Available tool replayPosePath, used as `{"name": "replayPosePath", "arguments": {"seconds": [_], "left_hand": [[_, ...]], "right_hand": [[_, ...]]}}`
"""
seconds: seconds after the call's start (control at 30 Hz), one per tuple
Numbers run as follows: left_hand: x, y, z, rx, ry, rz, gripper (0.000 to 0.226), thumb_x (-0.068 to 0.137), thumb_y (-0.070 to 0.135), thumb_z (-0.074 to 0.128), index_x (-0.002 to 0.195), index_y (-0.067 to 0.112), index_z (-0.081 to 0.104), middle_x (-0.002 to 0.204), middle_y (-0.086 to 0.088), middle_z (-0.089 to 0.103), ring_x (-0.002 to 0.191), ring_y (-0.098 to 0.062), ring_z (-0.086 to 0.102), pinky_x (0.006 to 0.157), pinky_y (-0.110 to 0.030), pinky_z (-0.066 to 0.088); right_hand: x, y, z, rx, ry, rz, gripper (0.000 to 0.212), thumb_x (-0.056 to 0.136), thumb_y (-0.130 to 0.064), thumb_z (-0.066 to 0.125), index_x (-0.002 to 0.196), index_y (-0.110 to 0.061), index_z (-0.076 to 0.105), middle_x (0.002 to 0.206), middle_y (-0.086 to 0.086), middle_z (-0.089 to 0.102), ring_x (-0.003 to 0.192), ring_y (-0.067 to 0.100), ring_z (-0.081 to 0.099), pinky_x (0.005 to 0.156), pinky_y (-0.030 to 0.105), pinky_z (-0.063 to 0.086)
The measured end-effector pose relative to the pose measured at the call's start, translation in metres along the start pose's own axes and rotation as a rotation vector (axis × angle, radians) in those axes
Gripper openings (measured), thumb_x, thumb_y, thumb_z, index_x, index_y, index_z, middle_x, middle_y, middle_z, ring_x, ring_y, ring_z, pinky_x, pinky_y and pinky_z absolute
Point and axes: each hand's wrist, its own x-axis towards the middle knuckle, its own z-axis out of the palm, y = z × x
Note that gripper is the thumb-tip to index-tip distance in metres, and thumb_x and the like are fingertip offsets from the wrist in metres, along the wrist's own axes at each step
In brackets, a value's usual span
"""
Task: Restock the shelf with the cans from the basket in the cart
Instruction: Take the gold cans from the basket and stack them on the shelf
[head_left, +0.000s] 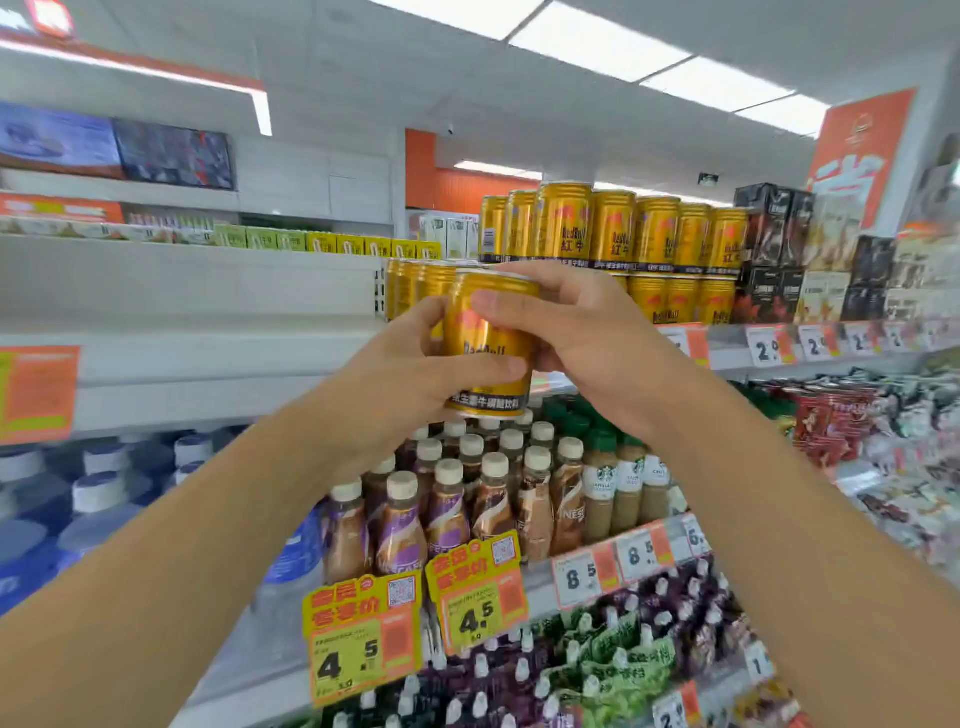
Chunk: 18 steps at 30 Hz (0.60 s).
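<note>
A gold Red Bull can (485, 364) is held upright in front of the top shelf. My left hand (400, 374) wraps its lower left side with the thumb across the label. My right hand (587, 332) grips the can's upper part from the right. Behind them, gold cans (613, 228) stand stacked in two layers on the top shelf (727, 358). More gold cans (415, 291) stand just behind the held one on the left. The cart and basket are out of view.
Bottled coffee drinks (467, 499) fill the shelf below, with yellow price tags (363, 639) hanging at its edge. Black and beige cartons (789, 249) stand right of the cans. Water bottles (93, 499) sit lower left. Drink pouches (597, 654) lie on the lowest shelf.
</note>
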Motion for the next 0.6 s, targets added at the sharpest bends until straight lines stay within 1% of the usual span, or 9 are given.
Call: {"name": "replayPosePath", "arguments": {"seconds": [0.07,0.1,0.17,0.23,0.3,0.4,0.47,0.53,0.6], "left_hand": [[0.008,0.006,0.002,-0.058,0.021,0.013,0.067,0.067,0.023,0.087,0.126,0.029,0.056,0.111,-0.003,0.074,0.104,-0.024,0.071,0.099,-0.050,0.051],[0.013,0.009,0.003,-0.056,0.069,0.048,0.065,0.068,0.020,0.088,0.125,0.028,0.057,0.110,-0.004,0.074,0.102,-0.024,0.072,0.096,-0.049,0.053],[0.023,0.016,0.005,-0.022,0.215,0.121,0.060,0.071,0.016,0.086,0.123,0.026,0.059,0.104,-0.004,0.075,0.094,-0.021,0.073,0.087,-0.044,0.059],[0.042,0.028,0.000,0.052,0.323,0.190,0.059,0.071,0.012,0.086,0.122,0.024,0.058,0.096,-0.001,0.075,0.084,-0.013,0.074,0.073,-0.031,0.061],[0.067,0.038,-0.010,0.116,0.379,0.208,0.061,0.069,0.013,0.087,0.121,0.023,0.056,0.092,0.004,0.072,0.077,-0.005,0.072,0.065,-0.022,0.058],[0.104,0.045,-0.029,0.219,0.431,0.161,0.061,0.067,0.027,0.088,0.119,0.022,0.056,0.098,0.006,0.070,0.085,-0.006,0.070,0.073,-0.027,0.058],[0.127,0.044,-0.042,0.252,0.431,0.145,0.061,0.068,0.033,0.088,0.118,0.022,0.055,0.101,0.006,0.069,0.091,-0.009,0.068,0.075,-0.027,0.055],[0.146,0.040,-0.049,0.267,0.403,0.103,0.066,0.069,0.040,0.087,0.122,0.023,0.051,0.105,0.006,0.066,0.093,-0.008,0.065,0.069,-0.023,0.049],[0.158,0.034,-0.053,0.279,0.378,0.038,0.078,0.061,0.049,0.087,0.124,0.025,0.048,0.108,0.006,0.064,0.096,-0.010,0.063,0.067,-0.024,0.047]], "right_hand": [[0.009,0.000,-0.010,0.069,-0.085,-0.030,0.046,0.087,-0.034,0.077,0.129,-0.020,0.065,0.115,0.001,0.075,0.108,0.021,0.071,0.100,0.050,0.054],[0.013,-0.003,-0.014,0.075,-0.111,-0.044,0.042,0.089,-0.034,0.075,0.128,-0.020,0.066,0.113,0.001,0.075,0.105,0.019,0.072,0.095,0.046,0.057],[0.022,-0.014,-0.016,-0.016,-0.107,-0.075,0.040,0.088,-0.038,0.075,0.125,-0.024,0.066,0.102,-0.004,0.076,0.085,0.005,0.072,0.070,0.026,0.059],[0.038,-0.027,-0.014,-0.137,-0.049,-0.132,0.040,0.083,-0.045,0.078,0.118,-0.029,0.067,0.097,-0.007,0.076,0.075,-0.001,0.070,0.062,0.019,0.055],[0.063,-0.041,-0.010,-0.256,0.062,-0.181,0.041,0.079,-0.052,0.080,0.111,-0.030,0.070,0.096,-0.010,0.076,0.082,0.002,0.072,0.074,0.027,0.061],[0.096,-0.050,-0.009,-0.349,0.183,-0.198,0.046,0.078,-0.051,0.081,0.112,-0.021,0.073,0.096,-0.004,0.076,0.088,0.011,0.072,0.083,0.040,0.061],[0.110,-0.043,-0.009,-0.420,0.316,-0.218,0.043,0.084,-0.050,0.076,0.112,-0.017,0.073,0.098,-0.003,0.074,0.091,0.013,0.070,0.086,0.040,0.059],[0.113,-0.027,-0.012,-0.455,0.446,-0.235,0.033,0.090,-0.042,0.069,0.111,-0.016,0.072,0.100,-0.003,0.072,0.094,0.013,0.067,0.087,0.037,0.057],[0.110,-0.009,-0.013,-0.512,0.458,-0.224,0.022,0.093,-0.026,0.065,0.112,-0.016,0.072,0.102,-0.005,0.070,0.095,0.009,0.064,0.087,0.031,0.055]]}}
